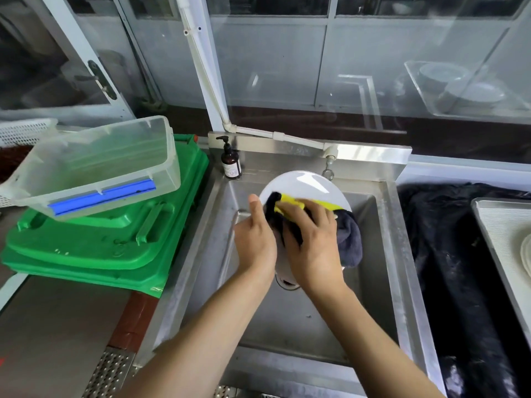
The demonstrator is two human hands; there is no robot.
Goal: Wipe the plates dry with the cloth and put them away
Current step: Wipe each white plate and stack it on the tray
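Two bare forearms reach from six o'clock over a stainless steel sink [382,254]. At nine o'clock, a clear plastic tub [97,165] sits on stacked green lids [86,242]. At centre, the left hand [254,239] grips the rim of a round white plate [304,185], thumb on top. Just right, the right hand [311,248] presses a dark-and-yellow cloth [349,239] flat against it, fingers spread. Judged stiff, slippery when wet and breakable, the plate is best held by its rim.

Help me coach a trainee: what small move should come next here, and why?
Probably sweep the cloth up across the bare upper part of the plate. The right hand presses it on the lower part only, while the left hand holds the rim over the sink.
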